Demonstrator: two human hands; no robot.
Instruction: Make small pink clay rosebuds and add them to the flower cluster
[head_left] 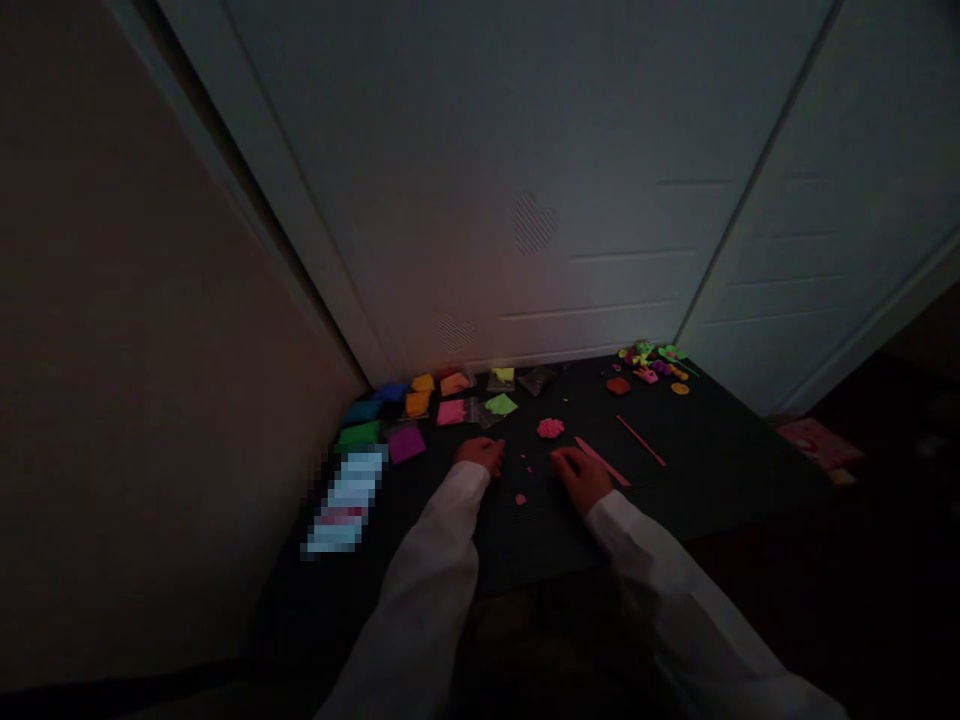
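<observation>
My left hand (480,455) rests low over the dark table with its fingers curled inward; whether anything is in them is hidden. Opposite it, my right hand (583,478) is bent with thumb and fingers drawn together, and the dim light hides what they may hold. Between and just beyond the hands sits a bumpy pink clay piece (550,428). A small flattened pink clay bit (520,499) lies nearer me, with tiny pink crumbs (523,457) above it. Beside my right hand lies a pink flat modelling tool (604,462), and further right a thin pink stick (641,440).
Packets of coloured clay, such as a purple one (406,444) and a green one (359,434), line the table's left and back. A blurred bright rectangle (349,500) lies at left. Small colourful pieces (660,367) cluster back right, near a reddish-brown lump (618,386). A white panel (480,200) rises behind.
</observation>
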